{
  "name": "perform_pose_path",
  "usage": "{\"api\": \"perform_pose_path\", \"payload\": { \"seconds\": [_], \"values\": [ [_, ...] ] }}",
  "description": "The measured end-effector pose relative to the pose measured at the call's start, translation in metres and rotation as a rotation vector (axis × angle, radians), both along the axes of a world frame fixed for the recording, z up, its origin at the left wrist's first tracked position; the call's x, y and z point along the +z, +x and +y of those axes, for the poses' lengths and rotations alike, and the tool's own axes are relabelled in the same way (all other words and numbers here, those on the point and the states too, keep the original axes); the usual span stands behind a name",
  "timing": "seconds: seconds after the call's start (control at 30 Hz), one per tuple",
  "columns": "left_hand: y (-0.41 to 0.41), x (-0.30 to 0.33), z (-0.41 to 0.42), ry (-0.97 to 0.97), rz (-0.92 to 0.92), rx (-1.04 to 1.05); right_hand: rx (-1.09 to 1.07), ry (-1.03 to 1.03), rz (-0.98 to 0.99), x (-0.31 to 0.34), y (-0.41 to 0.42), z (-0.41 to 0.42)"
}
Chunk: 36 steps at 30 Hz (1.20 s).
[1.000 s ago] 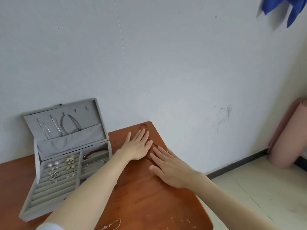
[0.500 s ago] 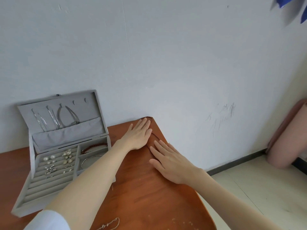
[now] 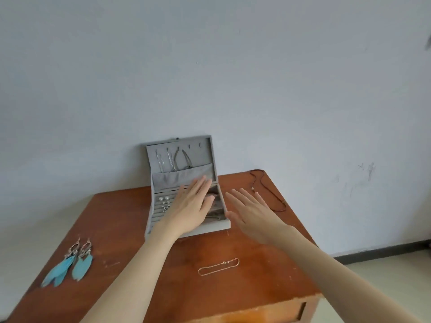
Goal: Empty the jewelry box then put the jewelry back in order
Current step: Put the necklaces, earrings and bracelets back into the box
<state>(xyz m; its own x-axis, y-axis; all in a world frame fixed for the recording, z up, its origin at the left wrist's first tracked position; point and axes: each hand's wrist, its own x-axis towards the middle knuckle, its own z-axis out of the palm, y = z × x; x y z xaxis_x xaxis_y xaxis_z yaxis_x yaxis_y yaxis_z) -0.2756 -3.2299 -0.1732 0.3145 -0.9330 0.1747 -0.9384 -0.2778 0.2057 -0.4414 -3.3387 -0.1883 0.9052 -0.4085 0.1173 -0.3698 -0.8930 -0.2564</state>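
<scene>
The grey jewelry box (image 3: 161, 223) stands open at the back of the wooden table (image 3: 130, 217), its lid (image 3: 205, 148) leaning on the wall with necklaces (image 3: 172, 160) hanging inside. Pearl earrings (image 3: 164, 201) sit in the ring rows. My left hand (image 3: 191, 206) hovers flat over the box's right compartments, fingers apart, holding nothing. My right hand (image 3: 251, 213) is open just right of the box, above the table. A brown cord necklace (image 3: 268, 190) lies at the back right corner. A thin gold bracelet (image 3: 219, 266) lies in front. Blue feather earrings (image 3: 70, 264) lie at the left.
The table stands against a pale wall. Its right edge drops to a light floor with a dark skirting board (image 3: 382, 252). A drawer front (image 3: 279, 311) shows at the table's near side.
Both hands have left the cord necklace at the table's corner and moved left to the box. The view has swung left and down, bringing the bracelet and feather earrings into sight.
</scene>
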Motion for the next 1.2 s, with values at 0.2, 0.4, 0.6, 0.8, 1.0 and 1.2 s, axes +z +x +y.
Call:
{"api": "perform_pose_path", "payload": {
  "seconds": [0.2,0.4,0.6,0.8,1.0,1.2],
  "values": [
    [0.039,-0.014,0.115,-0.035,0.011,0.118,0.111,0.015,-0.044,-0.003,0.049,0.069],
    [0.086,-0.029,0.194,-0.017,0.055,0.336,0.234,0.001,-0.085,-0.002,0.109,0.123],
    [0.137,-0.034,0.229,-0.106,0.158,0.518,0.255,0.028,-0.007,-0.010,0.169,0.158],
    [0.175,-0.042,0.227,-0.115,0.244,0.594,0.205,0.108,-0.001,-0.015,0.227,0.175],
    [0.197,-0.051,0.209,-0.141,0.277,0.624,0.138,0.304,-0.056,-0.032,0.271,0.190],
    [0.191,-0.057,0.212,-0.305,0.314,0.610,0.080,0.357,-0.081,-0.038,0.293,0.194]
  ]
}}
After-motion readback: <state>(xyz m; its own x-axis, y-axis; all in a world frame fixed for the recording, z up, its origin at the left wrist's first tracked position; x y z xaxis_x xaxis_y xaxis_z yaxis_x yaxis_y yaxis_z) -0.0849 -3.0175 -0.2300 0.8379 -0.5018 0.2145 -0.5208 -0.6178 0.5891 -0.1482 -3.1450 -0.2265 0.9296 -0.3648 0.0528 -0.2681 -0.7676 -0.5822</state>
